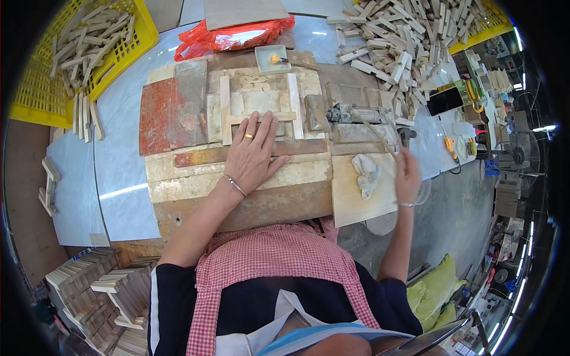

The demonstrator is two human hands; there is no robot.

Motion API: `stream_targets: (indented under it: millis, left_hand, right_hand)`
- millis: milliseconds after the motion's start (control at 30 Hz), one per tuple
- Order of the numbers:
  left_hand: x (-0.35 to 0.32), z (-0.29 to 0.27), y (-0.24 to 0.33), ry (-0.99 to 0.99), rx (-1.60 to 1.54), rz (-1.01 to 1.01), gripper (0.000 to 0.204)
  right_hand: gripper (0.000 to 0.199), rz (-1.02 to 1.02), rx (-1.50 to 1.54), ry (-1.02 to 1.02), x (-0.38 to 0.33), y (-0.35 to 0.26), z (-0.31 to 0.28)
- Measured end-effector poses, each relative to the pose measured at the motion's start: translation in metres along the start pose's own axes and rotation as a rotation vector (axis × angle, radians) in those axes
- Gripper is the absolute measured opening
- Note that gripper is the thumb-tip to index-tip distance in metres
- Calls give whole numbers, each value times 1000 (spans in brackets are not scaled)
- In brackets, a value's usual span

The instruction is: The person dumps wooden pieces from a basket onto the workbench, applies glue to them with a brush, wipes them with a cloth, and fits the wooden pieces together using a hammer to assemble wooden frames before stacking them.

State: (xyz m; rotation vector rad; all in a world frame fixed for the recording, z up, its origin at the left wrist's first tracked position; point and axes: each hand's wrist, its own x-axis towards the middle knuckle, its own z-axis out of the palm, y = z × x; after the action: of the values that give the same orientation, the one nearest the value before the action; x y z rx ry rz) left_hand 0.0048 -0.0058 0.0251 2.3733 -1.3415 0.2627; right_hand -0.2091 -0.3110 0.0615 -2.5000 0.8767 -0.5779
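My left hand (254, 148) lies flat, fingers stretched out, with its fingertips on the crossbar of an H-shaped wooden frame (225, 101). The frame's two side pieces and crossbar rest on a worn wooden work board (237, 193). A metal cylinder clamp (359, 114) sits to the frame's right, beside a wooden block (316, 113). At the right, my right hand (408, 178) is smeared by motion, its fingers curled below a dark, hammer-like head (407, 135). Whether that is a tool in the hand or a fixed lever cannot be made out. A thin stick (377, 133) slants beside it.
A small tray (272, 59) with a brush stands behind the frame, before a red plastic bag (234, 39). Loose wooden pieces (398, 44) heap at the back right; a yellow crate (122, 68) holds more. A white cloth (366, 177) lies near my right hand. Finished-looking frames (95, 285) stack lower left.
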Motion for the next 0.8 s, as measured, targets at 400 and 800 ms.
stream_targets:
  millis: [400,800]
  left_hand:
    - [3,9,5,40,44,3,77]
    - [0,12,1,45,47,3,77]
  right_hand:
    - [31,310,-499,-120,49,156,-2]
    - [39,-389,70,-31,7,-97,28]
